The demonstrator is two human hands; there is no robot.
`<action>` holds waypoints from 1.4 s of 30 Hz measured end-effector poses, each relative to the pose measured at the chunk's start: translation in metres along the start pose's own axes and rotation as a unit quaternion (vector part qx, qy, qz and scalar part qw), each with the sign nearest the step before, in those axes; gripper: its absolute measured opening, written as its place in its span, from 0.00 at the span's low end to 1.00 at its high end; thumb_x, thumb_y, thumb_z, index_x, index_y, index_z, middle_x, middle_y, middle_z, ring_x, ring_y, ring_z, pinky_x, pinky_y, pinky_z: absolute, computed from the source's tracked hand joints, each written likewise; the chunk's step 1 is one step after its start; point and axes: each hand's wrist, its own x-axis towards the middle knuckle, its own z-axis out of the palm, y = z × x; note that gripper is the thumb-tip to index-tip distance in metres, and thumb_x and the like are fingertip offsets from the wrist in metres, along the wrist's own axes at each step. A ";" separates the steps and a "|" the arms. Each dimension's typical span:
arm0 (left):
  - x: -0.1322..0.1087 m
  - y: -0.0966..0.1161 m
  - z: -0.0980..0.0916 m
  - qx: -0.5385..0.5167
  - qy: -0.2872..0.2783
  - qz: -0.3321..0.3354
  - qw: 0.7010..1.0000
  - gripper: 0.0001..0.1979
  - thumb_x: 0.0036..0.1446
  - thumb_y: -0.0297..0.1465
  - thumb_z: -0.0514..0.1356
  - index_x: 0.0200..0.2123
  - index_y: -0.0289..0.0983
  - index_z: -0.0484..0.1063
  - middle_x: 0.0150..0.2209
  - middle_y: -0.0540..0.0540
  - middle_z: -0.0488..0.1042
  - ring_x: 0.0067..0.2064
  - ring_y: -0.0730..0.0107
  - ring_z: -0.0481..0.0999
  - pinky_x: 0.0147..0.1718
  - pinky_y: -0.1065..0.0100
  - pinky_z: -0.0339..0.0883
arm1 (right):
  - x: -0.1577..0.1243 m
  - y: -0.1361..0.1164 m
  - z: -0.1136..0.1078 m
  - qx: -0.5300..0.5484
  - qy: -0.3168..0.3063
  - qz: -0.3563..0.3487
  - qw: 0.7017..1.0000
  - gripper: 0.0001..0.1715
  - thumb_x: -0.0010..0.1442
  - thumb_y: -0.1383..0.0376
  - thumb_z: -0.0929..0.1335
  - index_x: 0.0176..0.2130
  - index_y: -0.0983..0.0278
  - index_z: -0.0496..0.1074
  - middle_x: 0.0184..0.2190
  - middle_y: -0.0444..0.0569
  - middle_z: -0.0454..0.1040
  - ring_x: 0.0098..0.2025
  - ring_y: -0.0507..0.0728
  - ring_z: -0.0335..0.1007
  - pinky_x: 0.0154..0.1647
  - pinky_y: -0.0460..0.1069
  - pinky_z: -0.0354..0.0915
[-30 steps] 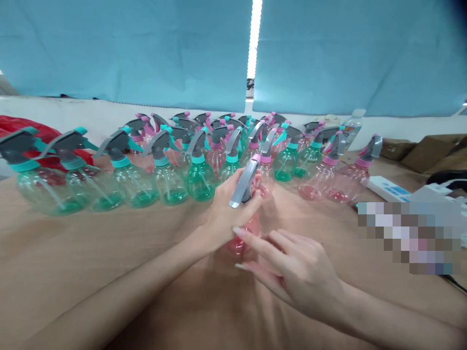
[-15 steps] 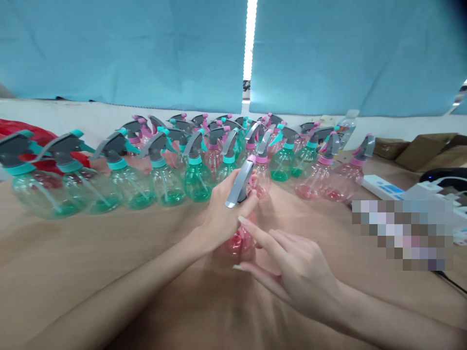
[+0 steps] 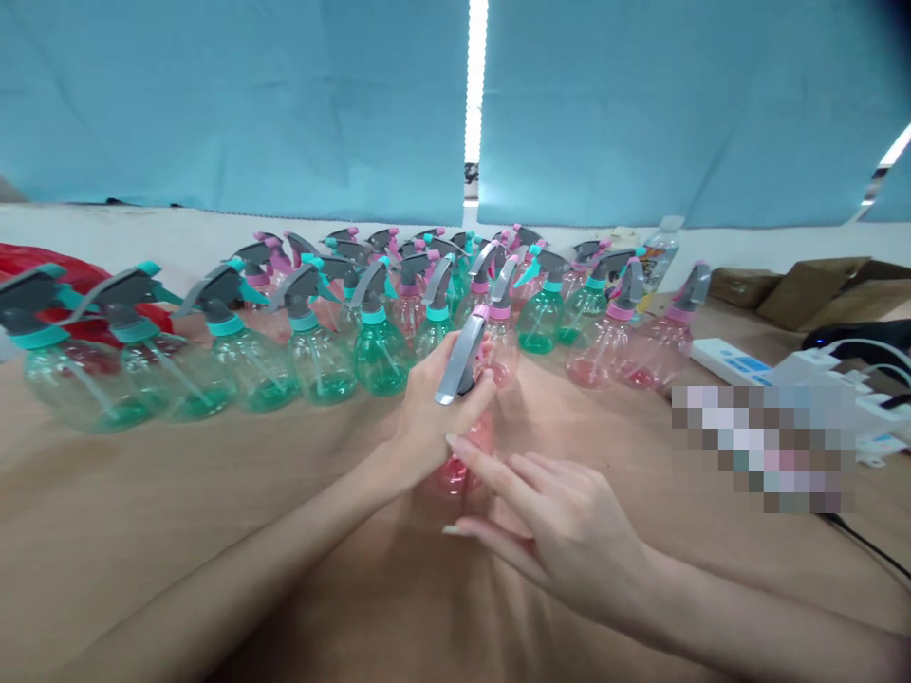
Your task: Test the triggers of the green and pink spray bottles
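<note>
A pink spray bottle [image 3: 459, 467] with a grey trigger head stands on the brown table [image 3: 177, 512] in front of me. My left hand [image 3: 434, 408] is wrapped round its neck and spray head. My right hand [image 3: 555, 526] rests against the bottle's lower body, fingers stretched out and slightly spread, fingertips touching the pink plastic. The bottle's neck is hidden behind my left hand.
Several green and pink spray bottles [image 3: 377, 351] stand in rows across the table behind my hands. A red bag [image 3: 64, 275] lies far left. A white power strip [image 3: 733, 365], cables, and cardboard boxes [image 3: 818, 289] sit at the right. Blue curtains hang behind.
The view has drifted slightly, so everything sits a little further left. My hands stay on the pink bottle; the right fingers have shifted slightly along its body.
</note>
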 end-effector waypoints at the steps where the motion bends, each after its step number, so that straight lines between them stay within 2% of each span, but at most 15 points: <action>1: 0.000 0.001 0.000 0.006 0.005 0.004 1.000 0.08 0.56 0.26 0.58 0.40 0.39 0.69 0.40 0.48 0.77 0.36 0.70 0.76 0.37 0.66 0.71 | -0.001 -0.001 0.001 0.003 -0.008 -0.008 1.000 0.26 0.69 0.54 0.61 0.58 0.68 0.68 0.27 0.46 0.75 0.25 0.54 0.69 0.23 0.49 0.60; 4: 0.001 0.002 0.001 0.012 0.014 0.010 1.000 0.10 0.55 0.25 0.58 0.41 0.38 0.69 0.40 0.48 0.77 0.37 0.69 0.76 0.40 0.65 0.72 | -0.003 -0.003 0.003 0.018 -0.018 -0.023 0.999 0.26 0.69 0.52 0.61 0.57 0.66 0.69 0.26 0.45 0.74 0.24 0.54 0.69 0.22 0.49 0.59; 10: 0.002 0.000 0.001 0.007 0.000 0.005 1.000 0.12 0.56 0.27 0.58 0.45 0.39 0.70 0.42 0.47 0.77 0.35 0.69 0.76 0.37 0.65 0.72 | -0.002 -0.003 0.003 0.022 0.010 0.012 1.000 0.29 0.69 0.53 0.61 0.59 0.71 0.65 0.30 0.48 0.76 0.28 0.55 0.72 0.26 0.49 0.62; 15: 0.002 0.000 0.001 0.012 0.012 0.006 1.000 0.10 0.56 0.26 0.58 0.42 0.38 0.69 0.39 0.48 0.76 0.38 0.67 0.76 0.42 0.62 0.72 | -0.001 -0.006 0.006 0.025 -0.028 -0.013 0.999 0.29 0.69 0.50 0.60 0.58 0.66 0.67 0.25 0.44 0.74 0.23 0.54 0.69 0.22 0.49 0.59; 20: 0.002 0.002 0.001 0.001 -0.001 -0.003 1.000 0.08 0.56 0.26 0.58 0.40 0.39 0.68 0.37 0.49 0.75 0.35 0.69 0.76 0.37 0.65 0.72 | 0.003 -0.005 0.004 0.034 0.007 0.017 0.999 0.31 0.69 0.52 0.61 0.60 0.71 0.64 0.28 0.47 0.76 0.27 0.54 0.71 0.27 0.49 0.63; 26: 0.001 0.000 0.001 0.009 0.009 0.009 1.000 0.09 0.56 0.26 0.57 0.41 0.39 0.69 0.36 0.49 0.74 0.37 0.68 0.76 0.41 0.63 0.72 | -0.001 -0.009 0.008 0.022 -0.036 -0.014 0.999 0.29 0.69 0.50 0.59 0.58 0.66 0.67 0.24 0.43 0.72 0.23 0.54 0.68 0.21 0.49 0.58; 32: 0.002 -0.002 0.001 0.033 0.003 0.009 0.999 0.07 0.56 0.26 0.57 0.39 0.39 0.68 0.34 0.51 0.74 0.31 0.72 0.73 0.33 0.67 0.69 | 0.000 -0.006 0.006 0.041 -0.010 0.023 0.999 0.31 0.69 0.52 0.61 0.61 0.71 0.63 0.27 0.46 0.75 0.26 0.54 0.71 0.25 0.49 0.63; 37: 0.001 0.002 0.001 -0.005 0.006 0.012 1.000 0.10 0.56 0.26 0.57 0.42 0.38 0.68 0.39 0.48 0.74 0.39 0.68 0.76 0.42 0.64 0.70 | -0.005 -0.009 0.006 0.064 -0.066 0.002 0.996 0.27 0.69 0.52 0.61 0.59 0.65 0.66 0.26 0.44 0.74 0.24 0.53 0.69 0.21 0.48 0.60; 39: 0.001 0.003 0.002 -0.008 0.005 0.008 1.000 0.09 0.56 0.27 0.58 0.42 0.38 0.68 0.38 0.48 0.74 0.39 0.68 0.76 0.42 0.64 0.70 | -0.007 -0.007 0.003 0.083 -0.052 0.013 0.995 0.24 0.68 0.54 0.62 0.56 0.65 0.68 0.28 0.45 0.75 0.26 0.53 0.70 0.23 0.47 0.62; 42: 0.000 0.005 0.005 -0.003 0.000 0.007 1.000 0.08 0.58 0.29 0.58 0.42 0.38 0.69 0.36 0.50 0.74 0.35 0.70 0.74 0.38 0.66 0.70 | -0.011 0.005 -0.004 0.073 0.007 0.069 0.995 0.18 0.66 0.56 0.64 0.49 0.66 0.70 0.29 0.48 0.76 0.30 0.55 0.73 0.28 0.49 0.66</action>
